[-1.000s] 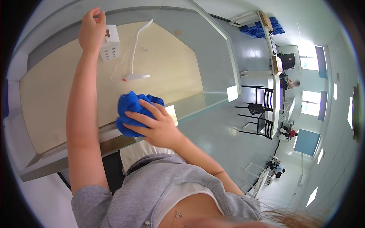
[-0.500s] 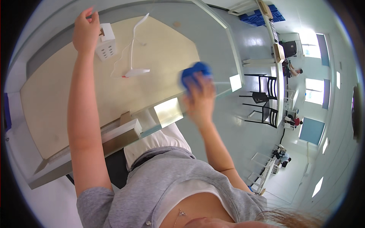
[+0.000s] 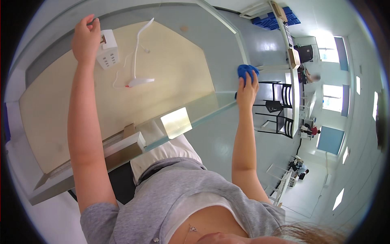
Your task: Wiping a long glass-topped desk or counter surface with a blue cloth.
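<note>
One blue cloth (image 3: 245,70) in right hand (image 3: 247,90).

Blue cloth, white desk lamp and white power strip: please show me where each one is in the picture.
blue cloth (image 3: 245,70), head view, bunched top above the fingers
white desk lamp (image 3: 140,81), head view, flat base
white power strip (image 3: 108,55), head view, socket face

Office or laboratory workroom: glass-topped desk (image 3: 195,110) with lamp (image 3: 138,53), rows of workbenches (image 3: 292,61), black chairs (image 3: 276,110), large windows (image 3: 333,97)

free: middle and near edge of the desk (image 3: 170,81) bare | blocked: white power strip (image 3: 108,53) and white lamp (image 3: 140,79) by far-left edge; cardboard box (image 3: 122,142) at near-left corner
</note>
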